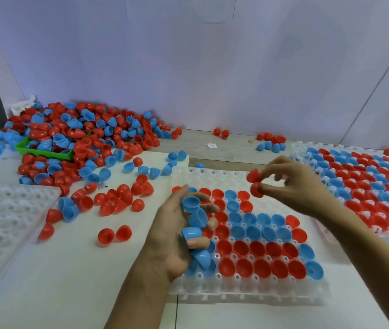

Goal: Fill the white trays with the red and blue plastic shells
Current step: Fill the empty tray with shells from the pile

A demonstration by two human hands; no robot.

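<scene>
Left hand (pixel 174 236) grasps blue shells (pixel 197 218), hiding part of the tray (pixel 243 294); right hand (pixel 293 186) fingers pinch two red shells (pixel 255 182), far tray (pixel 300 150) cut off.

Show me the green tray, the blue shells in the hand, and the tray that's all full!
green tray (pixel 44 151): head view, on its near green rim.
blue shells (pixel 197 217): head view, on one shell held in the left hand (pixel 172 236).
full tray (pixel 294 148): head view, on its bare white far-left corner.
</scene>
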